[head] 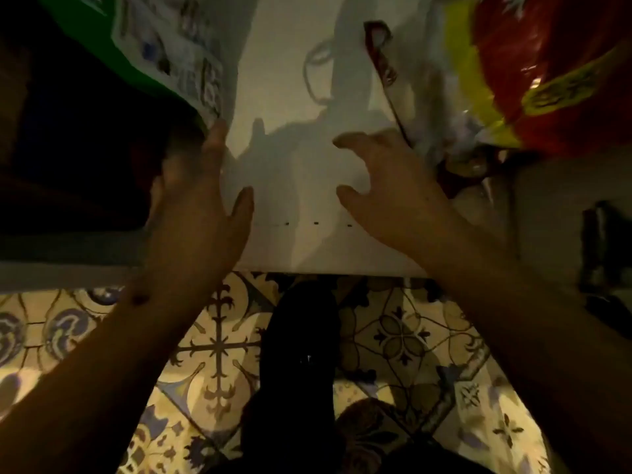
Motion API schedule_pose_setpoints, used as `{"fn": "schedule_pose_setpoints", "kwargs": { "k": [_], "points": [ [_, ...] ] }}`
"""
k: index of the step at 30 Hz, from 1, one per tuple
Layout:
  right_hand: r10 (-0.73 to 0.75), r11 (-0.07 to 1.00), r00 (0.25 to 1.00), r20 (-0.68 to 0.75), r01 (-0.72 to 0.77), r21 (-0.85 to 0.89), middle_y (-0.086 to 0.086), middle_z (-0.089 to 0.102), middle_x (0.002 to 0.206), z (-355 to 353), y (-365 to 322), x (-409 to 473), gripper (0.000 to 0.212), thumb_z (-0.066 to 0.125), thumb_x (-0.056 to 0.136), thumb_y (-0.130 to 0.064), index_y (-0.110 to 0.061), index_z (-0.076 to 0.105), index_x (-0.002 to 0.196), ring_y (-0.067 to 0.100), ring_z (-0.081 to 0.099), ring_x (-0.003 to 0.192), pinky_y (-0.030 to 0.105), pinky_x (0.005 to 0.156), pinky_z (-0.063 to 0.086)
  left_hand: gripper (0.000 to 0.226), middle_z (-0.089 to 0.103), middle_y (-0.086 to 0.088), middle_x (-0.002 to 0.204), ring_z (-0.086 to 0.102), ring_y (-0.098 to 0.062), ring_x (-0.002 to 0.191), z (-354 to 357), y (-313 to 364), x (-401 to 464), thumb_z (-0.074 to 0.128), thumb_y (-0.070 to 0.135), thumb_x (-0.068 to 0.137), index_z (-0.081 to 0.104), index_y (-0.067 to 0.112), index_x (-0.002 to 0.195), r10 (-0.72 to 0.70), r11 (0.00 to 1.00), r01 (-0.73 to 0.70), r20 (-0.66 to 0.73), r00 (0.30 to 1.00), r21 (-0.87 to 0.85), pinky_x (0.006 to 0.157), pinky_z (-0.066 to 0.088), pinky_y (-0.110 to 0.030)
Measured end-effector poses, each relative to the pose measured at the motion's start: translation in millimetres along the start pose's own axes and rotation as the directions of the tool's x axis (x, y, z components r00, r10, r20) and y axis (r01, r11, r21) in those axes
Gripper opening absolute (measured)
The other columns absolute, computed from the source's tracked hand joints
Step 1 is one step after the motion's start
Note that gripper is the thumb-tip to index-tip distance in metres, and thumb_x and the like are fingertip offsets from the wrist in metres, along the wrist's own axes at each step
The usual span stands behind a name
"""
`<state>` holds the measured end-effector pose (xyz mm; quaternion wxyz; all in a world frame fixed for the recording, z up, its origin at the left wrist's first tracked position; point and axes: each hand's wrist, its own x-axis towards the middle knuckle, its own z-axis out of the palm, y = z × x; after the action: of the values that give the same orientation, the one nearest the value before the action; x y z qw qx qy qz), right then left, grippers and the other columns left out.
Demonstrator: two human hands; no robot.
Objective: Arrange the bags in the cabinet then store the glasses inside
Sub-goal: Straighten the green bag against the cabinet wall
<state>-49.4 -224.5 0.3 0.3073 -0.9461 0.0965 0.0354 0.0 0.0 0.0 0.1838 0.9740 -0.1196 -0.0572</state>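
Note:
I look down into a white cabinet shelf (290,159). A green and white printed bag (164,46) fills the shelf's left side. My left hand (201,206) lies flat against its lower edge, fingers apart. On the right are a red and yellow plastic bag (547,70) and a whitish plastic bag with a dark red strip (403,70). My right hand (386,189) hovers over the shelf beside the whitish bag with curled, spread fingers and holds nothing. No glasses are in sight.
The shelf's front edge (325,268) runs across the middle of the view. Below it is a patterned tile floor (212,354) and my dark-clothed leg (297,354). A dark object (602,248) sits at the far right. The left of the cabinet is in deep shadow.

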Motion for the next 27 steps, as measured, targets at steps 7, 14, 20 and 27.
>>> {"fn": "schedule_pose_setpoints", "kwargs": {
  "k": [7,14,20,27],
  "points": [
    [-0.147,0.969,0.989,-0.017,0.147,0.196,0.003,0.056,0.129,10,-20,97,0.046,0.060,0.095,-0.014,-0.025,0.052,0.140,0.013,0.056,0.112,0.028,0.089,0.052,0.080,0.031,-0.012,0.158,0.041,-0.032,0.138,15,-12,38,0.058,0.041,0.092,0.011,0.049,0.156,-0.128,0.983,0.107,-0.144,0.981,-0.150,0.096,0.038,-0.041],
    [-0.303,0.926,0.951,0.058,0.280,0.252,0.003,0.053,0.127,-16,-18,143,0.040,0.061,0.092,-0.012,-0.023,0.056,0.130,0.014,0.058,0.106,0.034,0.083,0.055,0.080,0.031,-0.005,0.156,0.033,-0.006,0.133,18,-9,44,0.063,0.031,0.099,0.010,0.048,0.157,-0.165,0.949,0.126,-0.116,0.979,-0.288,0.106,0.035,-0.039],
    [-0.292,0.919,0.944,0.154,0.231,0.320,-0.012,0.043,0.134,-15,-13,157,0.064,0.062,0.095,-0.016,-0.036,0.036,0.150,-0.003,0.049,0.114,0.007,0.088,0.042,0.083,0.035,-0.002,0.136,0.047,-0.026,0.121,17,-10,50,0.057,0.042,0.094,0.002,0.056,0.155,-0.103,0.979,0.070,-0.170,0.980,-0.190,0.095,0.042,-0.039],
    [-0.391,0.897,0.879,0.273,0.298,0.326,0.003,0.045,0.153,-23,-34,221,0.034,0.066,0.092,-0.002,-0.026,0.070,0.117,0.013,0.046,0.137,0.019,0.110,0.037,0.078,0.046,-0.024,0.140,0.054,-0.046,0.121,15,-6,58,0.051,0.044,0.097,0.004,0.049,0.159,-0.210,0.975,0.202,-0.088,0.974,-0.095,0.088,0.055,-0.052]
  ]
}}
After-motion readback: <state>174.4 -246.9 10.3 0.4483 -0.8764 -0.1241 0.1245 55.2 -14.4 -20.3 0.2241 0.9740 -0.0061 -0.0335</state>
